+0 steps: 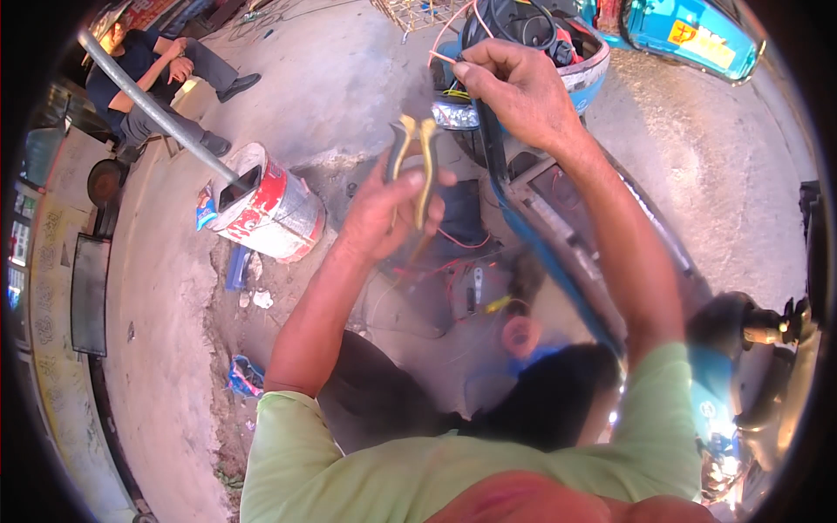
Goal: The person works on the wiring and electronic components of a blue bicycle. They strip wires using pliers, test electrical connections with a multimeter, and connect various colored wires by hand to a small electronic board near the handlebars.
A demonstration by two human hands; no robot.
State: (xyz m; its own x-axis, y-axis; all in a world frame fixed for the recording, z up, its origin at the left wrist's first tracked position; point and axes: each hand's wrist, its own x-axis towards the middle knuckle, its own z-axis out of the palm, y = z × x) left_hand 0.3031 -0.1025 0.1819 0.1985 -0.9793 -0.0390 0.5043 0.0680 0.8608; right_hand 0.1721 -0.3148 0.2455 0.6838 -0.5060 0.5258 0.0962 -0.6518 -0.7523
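My left hand [377, 209] is closed around a pair of pliers [428, 161] with yellow and black handles. The handles point up and stand apart; the jaws below are blurred. Higher up and to the right, my right hand [527, 96] pinches a thin pinkish wire [441, 57] between thumb and fingers. This wire loops up toward a bundle of black cables [523, 26] at the front of a blue vehicle. The pliers are apart from the wire.
A red-and-white bucket [279, 213] with a grey metal pole [157, 100] stands at left. Behind it sits a person [144, 78]. A long blue-edged vehicle frame [545, 248] runs under my right arm. Loose wires and an orange-red roll [520, 336] lie between my legs.
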